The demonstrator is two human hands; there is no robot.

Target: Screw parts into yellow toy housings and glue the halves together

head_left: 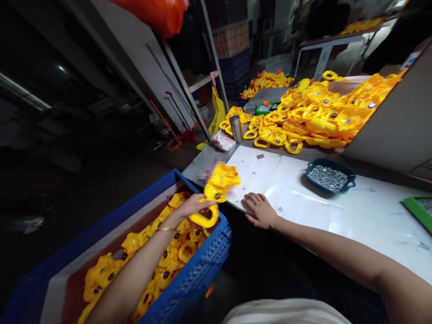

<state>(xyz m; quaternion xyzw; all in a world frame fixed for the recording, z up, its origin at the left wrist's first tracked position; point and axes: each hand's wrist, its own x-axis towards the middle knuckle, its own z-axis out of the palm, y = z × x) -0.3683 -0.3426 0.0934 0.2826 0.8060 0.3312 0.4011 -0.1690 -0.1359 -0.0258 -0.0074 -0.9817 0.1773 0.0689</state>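
My left hand [195,204] tight around a yellow piece [218,192] by the blue crate [202,258], right hand [259,209] loose on white tabletop [286,193]

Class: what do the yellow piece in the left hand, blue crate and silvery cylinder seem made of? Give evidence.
Yellow piece: probably smooth moulded plastic, from its even colour and rounded shape.
Blue crate: likely rigid, fairly dull plastic, with regular lattice openings.
Silvery cylinder: apparently shiny metal, given bright highlights, perhaps only coated.

Yellow plastic piece [219,182], looped handle [214,217] at near end, held slantwise above the rim of a blue crate [204,263]
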